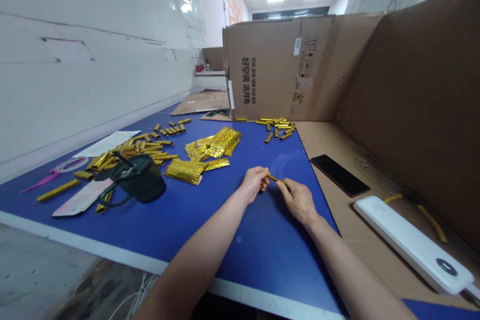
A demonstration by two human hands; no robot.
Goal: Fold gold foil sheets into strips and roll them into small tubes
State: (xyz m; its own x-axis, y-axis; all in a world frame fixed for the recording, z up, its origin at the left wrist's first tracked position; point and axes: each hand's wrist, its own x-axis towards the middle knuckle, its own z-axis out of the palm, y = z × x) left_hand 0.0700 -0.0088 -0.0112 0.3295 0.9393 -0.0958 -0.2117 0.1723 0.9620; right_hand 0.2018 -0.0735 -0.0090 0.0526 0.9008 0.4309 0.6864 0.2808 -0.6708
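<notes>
Gold strip [276,179] over blue desk [270,255], bridging both hands. Left hand [256,182] pinching left end, right hand [297,200] gripping right end. Long axis crosswise, dipping toward right hand; neither hand nearer.

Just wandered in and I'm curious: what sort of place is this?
Probably a makeshift workroom: short gold pieces lie in groups on a blue tabletop, a cardboard box stands behind, and the left hand and right hand hold a gold strip.
</notes>
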